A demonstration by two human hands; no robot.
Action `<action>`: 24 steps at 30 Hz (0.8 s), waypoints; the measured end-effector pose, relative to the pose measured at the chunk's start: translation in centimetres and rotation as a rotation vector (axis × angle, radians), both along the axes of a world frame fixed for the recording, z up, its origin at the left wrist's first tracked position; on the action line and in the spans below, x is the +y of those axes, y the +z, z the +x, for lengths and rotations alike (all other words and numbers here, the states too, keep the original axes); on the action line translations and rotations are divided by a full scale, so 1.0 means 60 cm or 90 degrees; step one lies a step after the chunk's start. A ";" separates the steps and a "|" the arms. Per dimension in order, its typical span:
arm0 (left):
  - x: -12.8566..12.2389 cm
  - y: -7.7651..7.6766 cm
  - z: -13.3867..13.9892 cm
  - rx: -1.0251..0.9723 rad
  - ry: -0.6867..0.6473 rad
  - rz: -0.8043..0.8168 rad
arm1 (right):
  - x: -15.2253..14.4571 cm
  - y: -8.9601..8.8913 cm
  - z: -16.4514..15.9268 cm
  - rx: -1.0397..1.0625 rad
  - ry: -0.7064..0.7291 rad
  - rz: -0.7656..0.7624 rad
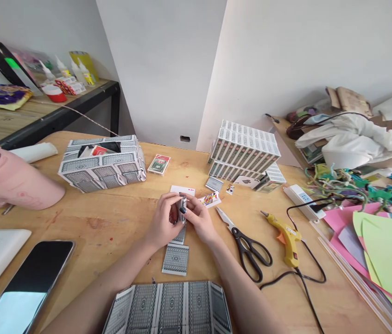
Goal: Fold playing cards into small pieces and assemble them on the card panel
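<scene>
Above the table's middle, my left hand [164,219] and my right hand [199,217] meet around a playing card [183,203] with a grey patterned back. It stands nearly edge-on between the fingertips, and I cannot tell whether it is folded or several are stacked. Beneath the hands lie a card [176,260] with its back up and another partly covered one. A face-up card [182,189] with a red mark is just behind the fingers, and a picture card [210,199] is at their right. Nearest my body is a panel of joined cards [173,304].
Scissors [248,248] and a yellow glue gun [288,236] with its cord lie right. Stacked card boxes [246,148] stand behind; a card-covered box [102,167] and a card pack [159,164] are left of them. A phone [29,283] lies at left, near a pink roll [18,178].
</scene>
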State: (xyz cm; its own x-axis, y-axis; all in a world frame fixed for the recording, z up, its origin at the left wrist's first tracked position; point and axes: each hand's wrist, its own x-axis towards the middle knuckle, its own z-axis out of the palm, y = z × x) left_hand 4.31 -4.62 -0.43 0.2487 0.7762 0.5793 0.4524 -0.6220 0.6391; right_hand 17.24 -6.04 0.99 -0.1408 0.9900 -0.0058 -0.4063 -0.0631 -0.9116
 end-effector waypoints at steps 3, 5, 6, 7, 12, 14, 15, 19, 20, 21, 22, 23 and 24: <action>0.000 -0.002 0.001 -0.007 -0.006 0.002 | 0.000 0.000 0.000 0.009 -0.001 -0.002; 0.001 -0.003 0.002 -0.013 -0.009 0.005 | 0.001 -0.001 0.000 0.008 -0.009 0.004; 0.001 -0.003 0.002 -0.016 -0.011 0.007 | 0.001 -0.002 0.000 0.006 -0.013 0.007; 0.001 -0.003 0.002 -0.019 -0.013 0.008 | 0.001 -0.002 -0.001 0.004 -0.018 0.009; -0.003 0.007 -0.003 -0.040 -0.083 -0.011 | 0.002 -0.004 0.000 0.009 -0.050 0.021; -0.006 0.012 -0.007 -0.037 -0.118 -0.025 | 0.003 -0.004 0.001 0.016 -0.060 0.022; -0.007 0.014 -0.009 -0.032 -0.129 -0.029 | 0.003 -0.005 0.003 0.021 -0.059 0.019; -0.007 0.017 -0.012 -0.020 -0.144 -0.012 | 0.003 -0.008 0.008 0.051 -0.042 -0.002; -0.006 0.016 -0.013 -0.021 -0.142 -0.002 | 0.003 -0.008 0.009 0.057 -0.043 -0.004; -0.005 0.014 -0.013 -0.021 -0.140 0.007 | 0.002 -0.009 0.009 0.063 -0.045 -0.007; -0.005 0.013 -0.013 -0.022 -0.139 0.014 | 0.002 -0.009 0.010 0.068 -0.046 -0.011; -0.004 0.011 -0.013 -0.021 -0.139 0.018 | 0.001 -0.009 0.010 0.073 -0.046 -0.015; -0.004 0.009 -0.013 -0.019 -0.140 0.021 | 0.001 -0.009 0.010 0.078 -0.047 -0.019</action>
